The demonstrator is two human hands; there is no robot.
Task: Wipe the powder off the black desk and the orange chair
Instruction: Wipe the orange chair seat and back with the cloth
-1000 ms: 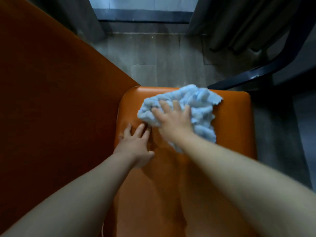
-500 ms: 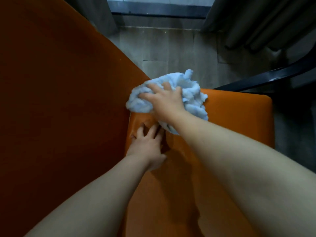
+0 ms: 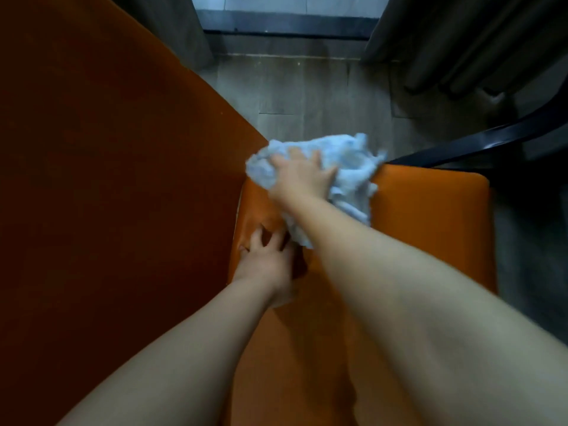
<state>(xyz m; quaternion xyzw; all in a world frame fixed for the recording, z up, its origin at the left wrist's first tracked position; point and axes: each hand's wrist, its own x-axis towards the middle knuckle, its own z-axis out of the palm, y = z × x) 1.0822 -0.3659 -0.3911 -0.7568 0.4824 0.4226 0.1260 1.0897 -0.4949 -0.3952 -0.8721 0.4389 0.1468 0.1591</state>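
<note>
The orange chair fills the middle and left: its seat (image 3: 430, 216) runs away from me and its backrest (image 3: 107, 195) rises on the left. A fluffy light-blue cloth (image 3: 350, 167) lies crumpled at the seat's far left corner, partly over the far edge. My right hand (image 3: 302, 176) presses down on the cloth with fingers spread over it. My left hand (image 3: 267, 262) rests flat on the seat beside the backrest, fingers apart, holding nothing. No powder shows on the seat in this dim light. The black desk is only a dark curved edge (image 3: 479, 142) at the right.
Grey tiled floor (image 3: 307, 96) lies beyond the chair. Dark curtains (image 3: 461, 41) hang at the upper right and another curtain panel (image 3: 184, 26) at the upper left. A dark window sill (image 3: 285, 26) runs along the far wall.
My right hand has slid the cloth from the seat's far middle to its far left corner, then slightly right. My left hand has stayed planted on the seat.
</note>
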